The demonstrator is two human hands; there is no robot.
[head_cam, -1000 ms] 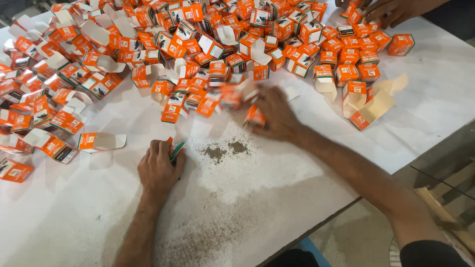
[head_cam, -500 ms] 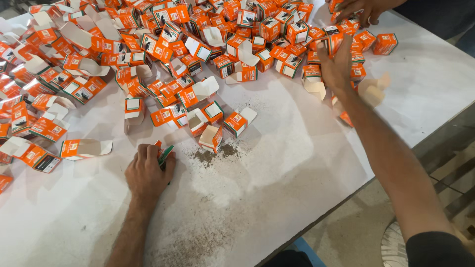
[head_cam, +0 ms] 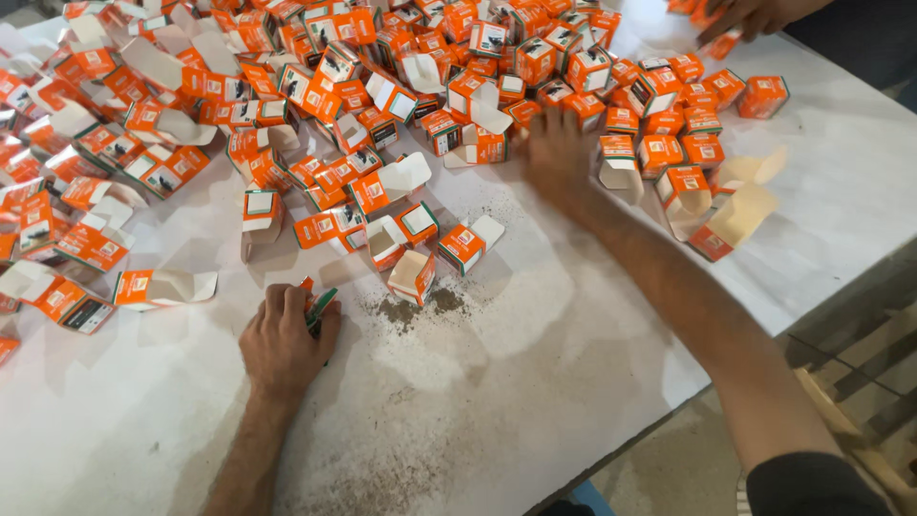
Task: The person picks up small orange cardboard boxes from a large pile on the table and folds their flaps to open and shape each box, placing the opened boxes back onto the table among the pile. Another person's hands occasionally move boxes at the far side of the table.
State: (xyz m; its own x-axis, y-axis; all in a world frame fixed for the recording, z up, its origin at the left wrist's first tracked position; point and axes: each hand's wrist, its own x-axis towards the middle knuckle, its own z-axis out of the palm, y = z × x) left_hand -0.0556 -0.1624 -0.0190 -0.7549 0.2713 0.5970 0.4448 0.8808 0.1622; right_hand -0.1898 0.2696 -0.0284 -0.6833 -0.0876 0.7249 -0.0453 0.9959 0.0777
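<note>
A left hand rests on the white tabletop, fingers curled around a small green item, while the blurred right hand, fingers indistinct, reaches among heaped orange cartons, which a careless sweep could scatter off the edge.

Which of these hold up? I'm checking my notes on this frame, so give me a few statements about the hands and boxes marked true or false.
1. The left hand rests on the white table, closed on a small green-and-orange item. True.
2. The right hand lies in the person's lap. False: it reaches into the pile of orange boxes.
3. The boxes are blue. False: orange and white.
4. Dark crumbs lie on the table near an open box. True.
</note>
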